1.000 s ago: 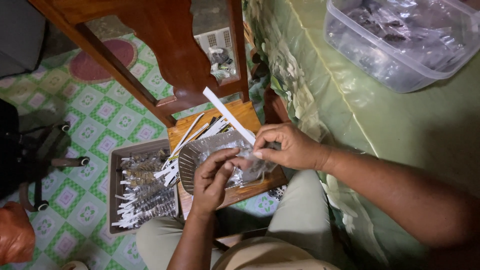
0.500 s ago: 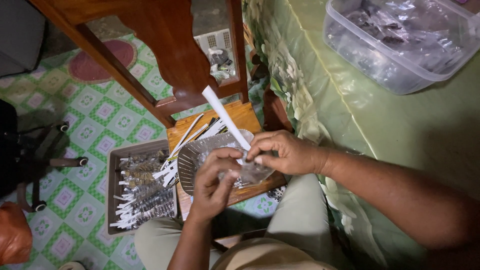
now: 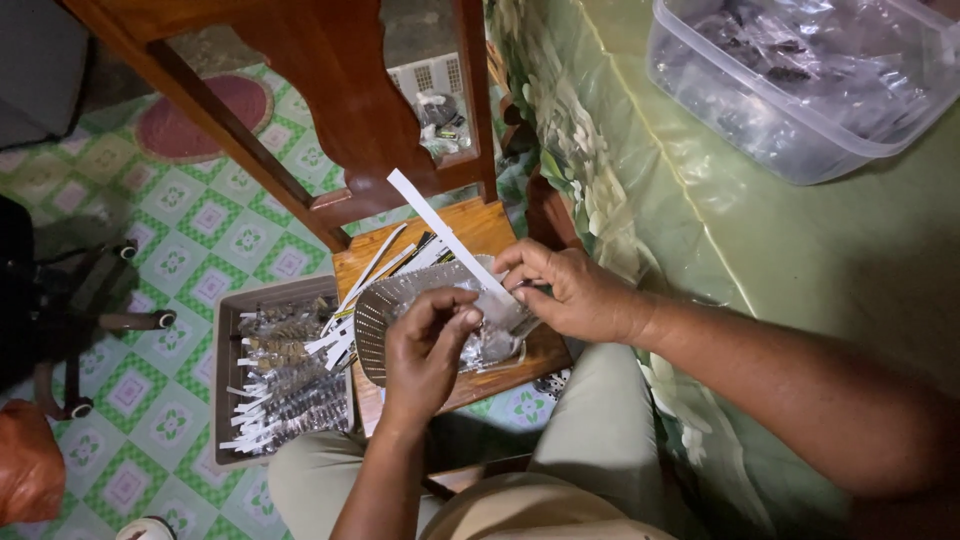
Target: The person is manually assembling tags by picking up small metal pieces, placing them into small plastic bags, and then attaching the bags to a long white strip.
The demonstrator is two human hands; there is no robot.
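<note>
My right hand [image 3: 567,292] pinches the lower end of a long white paper strip [image 3: 445,237] that points up and to the left. My left hand [image 3: 428,347] is curled with its fingertips together, touching a small clear packet over a round basket [image 3: 378,312]. The basket sits on a small wooden stool [image 3: 475,228] between my knees and holds more shiny clear packets [image 3: 492,345]. More white strips [image 3: 350,300] stick out over the basket's left rim. What the left fingers grip is partly hidden.
A grey tray [image 3: 226,345] of finished packets with white strips lies on the tiled floor at the left. A wooden chair [image 3: 340,100] stands ahead. A clear plastic tub [image 3: 770,130] sits on a green covered table at the right. An orange bag [image 3: 28,470] lies at the lower left.
My right hand has tilted the white strip more upright and drawn it slightly down toward the basket. My left hand has closed in on the packet beside it.
</note>
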